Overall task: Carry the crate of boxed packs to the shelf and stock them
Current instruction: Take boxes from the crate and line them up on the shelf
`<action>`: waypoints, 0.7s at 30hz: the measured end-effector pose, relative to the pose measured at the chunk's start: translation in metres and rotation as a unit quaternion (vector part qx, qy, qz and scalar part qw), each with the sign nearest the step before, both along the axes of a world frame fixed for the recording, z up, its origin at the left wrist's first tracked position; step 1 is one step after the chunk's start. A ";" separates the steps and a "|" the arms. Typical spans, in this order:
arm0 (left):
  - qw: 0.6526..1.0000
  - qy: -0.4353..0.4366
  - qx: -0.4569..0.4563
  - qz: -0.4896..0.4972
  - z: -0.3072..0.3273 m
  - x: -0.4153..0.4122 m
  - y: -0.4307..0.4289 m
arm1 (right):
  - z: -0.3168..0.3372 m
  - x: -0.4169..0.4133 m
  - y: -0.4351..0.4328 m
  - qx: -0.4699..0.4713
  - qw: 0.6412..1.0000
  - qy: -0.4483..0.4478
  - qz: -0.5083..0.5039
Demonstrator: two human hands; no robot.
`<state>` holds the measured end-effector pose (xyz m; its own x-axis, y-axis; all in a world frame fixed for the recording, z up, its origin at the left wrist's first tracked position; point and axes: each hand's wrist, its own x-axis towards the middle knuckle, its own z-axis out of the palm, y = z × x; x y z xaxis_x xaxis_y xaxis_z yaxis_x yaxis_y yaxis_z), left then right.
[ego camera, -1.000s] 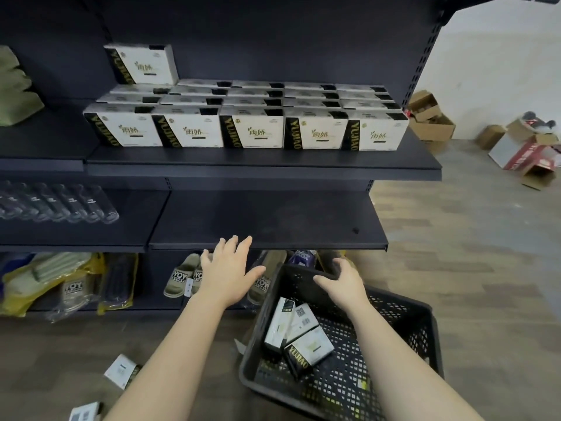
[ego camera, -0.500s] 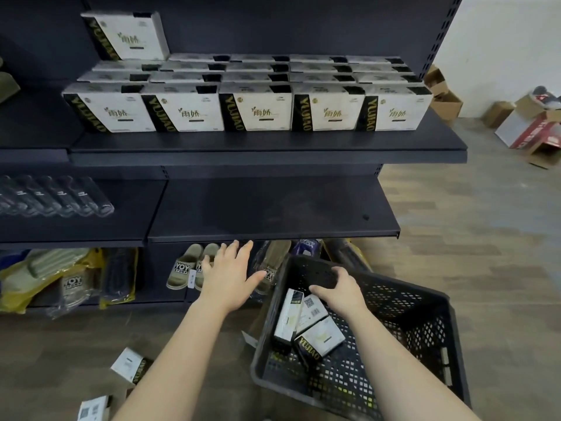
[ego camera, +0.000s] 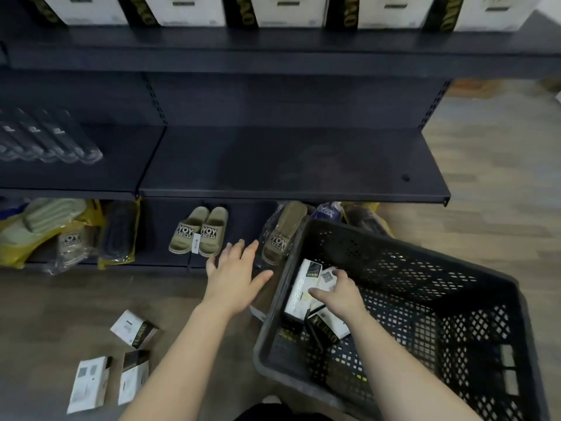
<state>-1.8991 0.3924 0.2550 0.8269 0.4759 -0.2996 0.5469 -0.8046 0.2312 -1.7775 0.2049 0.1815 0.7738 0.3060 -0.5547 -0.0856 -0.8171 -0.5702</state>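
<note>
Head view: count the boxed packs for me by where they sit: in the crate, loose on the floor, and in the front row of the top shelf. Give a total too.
Crate packs: 3
Floor packs: 3
Top-shelf packs, front row, cut off by the frame: 5
Total: 11

The crate is seen in dark grey-black, its walls and base patterned with a lattice of small holes. The packs inside it are coloured white, with black ends lettered in gold; the same colours are shown by the row of boxes above. The shelf is finished in dark blue-black. Khaki slippers are marked with black-and-white labels. A grey-brown wood grain is shown on the floor.
</note>
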 end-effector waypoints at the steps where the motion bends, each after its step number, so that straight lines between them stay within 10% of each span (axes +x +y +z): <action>1: 1.000 0.007 -0.003 -0.001 -0.010 0.000 0.000 | -0.012 -0.001 0.002 -0.003 1.000 0.006 0.001; 21: 0.999 -0.018 -0.024 0.023 -0.118 0.024 0.011 | -0.127 0.008 0.051 -0.048 0.998 0.035 -0.002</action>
<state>-1.8747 0.4035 0.1368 0.8155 0.4988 -0.2935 0.5731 -0.7665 0.2898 -1.7698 0.2562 0.0540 0.7336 0.2460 -0.6336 -0.1247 -0.8677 -0.4813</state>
